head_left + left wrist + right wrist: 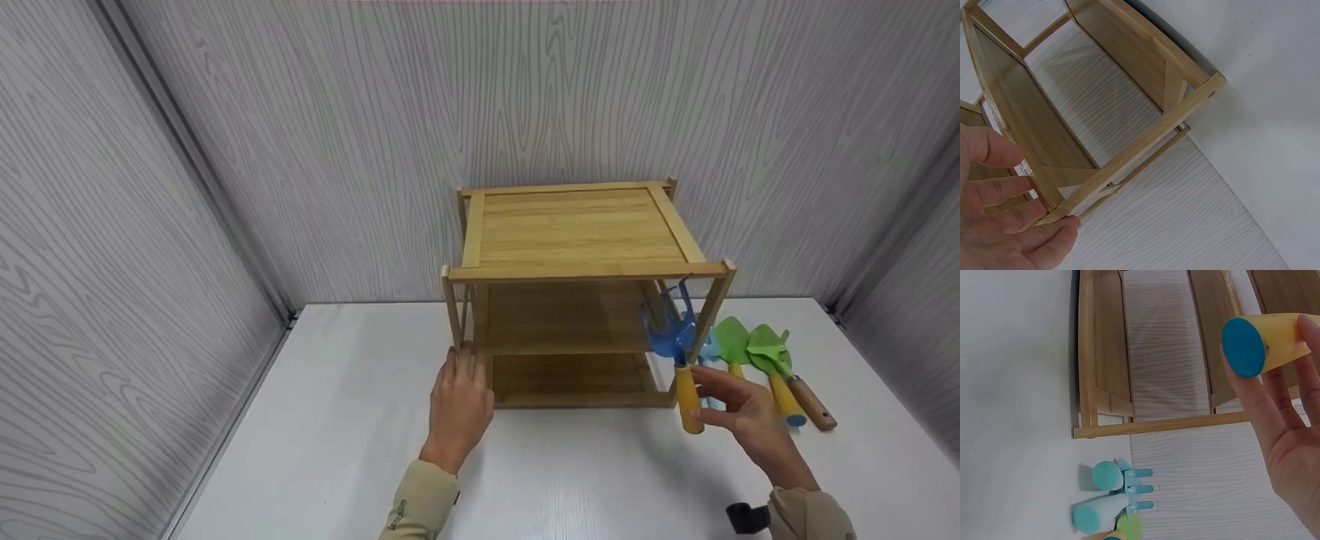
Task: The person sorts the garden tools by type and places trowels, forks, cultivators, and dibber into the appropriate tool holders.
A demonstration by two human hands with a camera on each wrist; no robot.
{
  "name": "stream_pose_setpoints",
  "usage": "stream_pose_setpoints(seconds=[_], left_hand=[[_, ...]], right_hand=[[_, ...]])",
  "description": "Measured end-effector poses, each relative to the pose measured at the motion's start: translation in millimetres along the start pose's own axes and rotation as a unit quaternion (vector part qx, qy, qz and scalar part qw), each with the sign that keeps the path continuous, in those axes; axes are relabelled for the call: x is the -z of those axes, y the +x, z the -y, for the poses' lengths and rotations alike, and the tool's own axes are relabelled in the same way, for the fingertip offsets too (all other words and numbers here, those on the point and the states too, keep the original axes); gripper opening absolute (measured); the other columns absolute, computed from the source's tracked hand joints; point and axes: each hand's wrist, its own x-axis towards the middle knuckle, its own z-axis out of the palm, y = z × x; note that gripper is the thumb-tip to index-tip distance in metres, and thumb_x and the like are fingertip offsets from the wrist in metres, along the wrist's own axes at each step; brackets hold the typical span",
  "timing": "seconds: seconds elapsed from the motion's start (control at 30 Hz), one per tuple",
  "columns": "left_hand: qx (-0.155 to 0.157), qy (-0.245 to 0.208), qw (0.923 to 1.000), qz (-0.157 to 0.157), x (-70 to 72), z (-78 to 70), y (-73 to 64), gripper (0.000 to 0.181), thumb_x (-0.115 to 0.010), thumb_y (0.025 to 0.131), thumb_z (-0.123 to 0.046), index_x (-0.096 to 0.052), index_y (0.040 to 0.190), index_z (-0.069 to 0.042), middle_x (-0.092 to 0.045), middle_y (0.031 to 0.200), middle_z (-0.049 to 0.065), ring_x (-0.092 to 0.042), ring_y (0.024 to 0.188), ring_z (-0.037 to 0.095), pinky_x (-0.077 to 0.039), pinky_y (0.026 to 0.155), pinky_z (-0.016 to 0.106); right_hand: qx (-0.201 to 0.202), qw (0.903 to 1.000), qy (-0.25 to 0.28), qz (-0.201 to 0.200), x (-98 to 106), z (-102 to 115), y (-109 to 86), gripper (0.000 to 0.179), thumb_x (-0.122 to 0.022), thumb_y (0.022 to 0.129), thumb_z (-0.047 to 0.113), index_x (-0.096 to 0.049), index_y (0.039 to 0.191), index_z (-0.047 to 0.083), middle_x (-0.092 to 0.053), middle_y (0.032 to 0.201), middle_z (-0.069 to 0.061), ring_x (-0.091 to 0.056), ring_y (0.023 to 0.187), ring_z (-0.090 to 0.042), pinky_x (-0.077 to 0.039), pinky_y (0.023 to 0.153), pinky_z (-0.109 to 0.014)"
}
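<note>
A wooden three-tier shelf point(589, 229) stands near the back wall. At its left front post, my left hand point(461, 394) touches the frame around the middle tier. In the left wrist view the fingers point(1016, 216) lie loosely against the post and board end, the thumb apart from them. My right hand point(742, 412) pinches a garden hand fork by its yellow handle point(688, 397). The blue tines point(670, 330) point up in front of the right front post. In the right wrist view the handle's blue end cap point(1243, 347) faces the camera, the tines out of sight.
Right of the shelf lie several garden tools: light blue ones point(1100, 512), a green trowel point(731, 341), another with a yellow handle point(786, 401), and a green-headed tool with a brown wooden handle point(811, 403). Grey wood-grain panels point(360, 150) enclose the white table point(330, 420).
</note>
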Motion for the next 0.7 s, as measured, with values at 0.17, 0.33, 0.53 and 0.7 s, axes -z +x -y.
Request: stream_pose_setpoints(seconds=[0.17,0.33,0.53,0.7], left_hand=[[-0.003,-0.007,1.0,0.002,-0.1,1.3,-0.7,0.046,-0.071,0.085,-0.004,-0.061,0.128,0.01,-0.059,0.127,0.026,-0.06,0.117,0.046,-0.054,0.097,0.044],[-0.001,-0.01,0.9999,0.007,0.9,2.4,-1.3,0.046,-0.072,0.085,-0.005,-0.061,0.127,0.01,-0.059,0.127,0.026,-0.06,0.117,0.046,-0.054,0.098,0.046],[-0.003,-0.009,0.9999,0.003,1.4,1.6,-1.4,0.044,-0.071,0.085,-0.004,-0.062,0.125,0.011,-0.06,0.124,0.026,-0.06,0.117,0.047,-0.054,0.098,0.046],[0.001,-0.006,1.0,0.006,0.5,0.2,-1.3,0.044,-0.072,0.085,-0.004,-0.063,0.126,0.01,-0.06,0.124,0.026,-0.06,0.117,0.045,-0.053,0.099,0.046]], right_hand=[[0.005,0.9999,0.002,0.01,-6,0,3.8,0.054,-0.071,0.083,-0.016,-0.058,0.135,-0.009,-0.072,0.111,0.006,-0.067,0.097,-0.013,-0.058,0.078,-0.026],[0.019,0.9994,0.003,0.031,-13,1,8.2,0.055,-0.071,0.083,-0.016,-0.058,0.136,-0.009,-0.071,0.112,0.004,-0.066,0.098,-0.013,-0.058,0.08,-0.026],[0.034,0.9988,0.001,0.034,-22,7,13.0,0.053,-0.072,0.082,-0.016,-0.06,0.133,-0.009,-0.072,0.11,0.002,-0.066,0.097,-0.013,-0.058,0.079,-0.026],[0.048,0.9982,-0.014,0.031,-29,12,17.1,0.052,-0.075,0.08,-0.015,-0.062,0.13,-0.01,-0.072,0.111,0.003,-0.066,0.095,-0.015,-0.059,0.077,-0.027]])
